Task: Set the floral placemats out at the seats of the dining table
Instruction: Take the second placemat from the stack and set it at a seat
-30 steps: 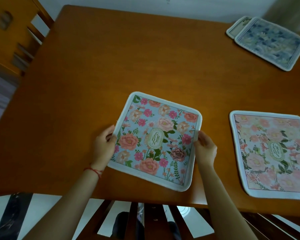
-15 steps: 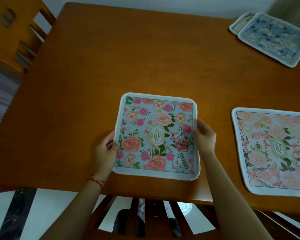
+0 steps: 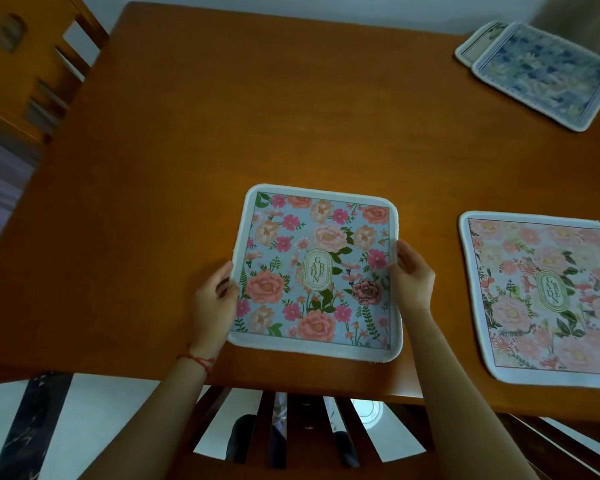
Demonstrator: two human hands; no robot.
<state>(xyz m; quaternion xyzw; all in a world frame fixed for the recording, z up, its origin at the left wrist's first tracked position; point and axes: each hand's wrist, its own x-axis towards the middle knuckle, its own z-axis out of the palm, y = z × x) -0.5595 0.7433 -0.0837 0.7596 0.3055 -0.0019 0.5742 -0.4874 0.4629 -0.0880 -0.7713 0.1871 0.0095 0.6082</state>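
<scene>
A blue floral placemat (image 3: 317,271) with a white border lies flat near the front edge of the brown dining table (image 3: 257,116), squared to that edge. My left hand (image 3: 213,303) grips its left border, thumb on top. My right hand (image 3: 413,278) grips its right border. A pink floral placemat (image 3: 548,296) lies to the right along the same edge. At the far right corner a dark blue floral placemat (image 3: 544,74) rests on top of another one (image 3: 471,46), which shows only a pale corner.
A dark slatted chair back (image 3: 281,427) stands just below the table's front edge, between my forearms. A wooden chair (image 3: 32,64) stands at the table's left end. Bare tabletop stretches across the middle and left.
Both hands have turned the blue placemat from a tilted position until it sits square to the table's front edge. The other placemats have not moved.
</scene>
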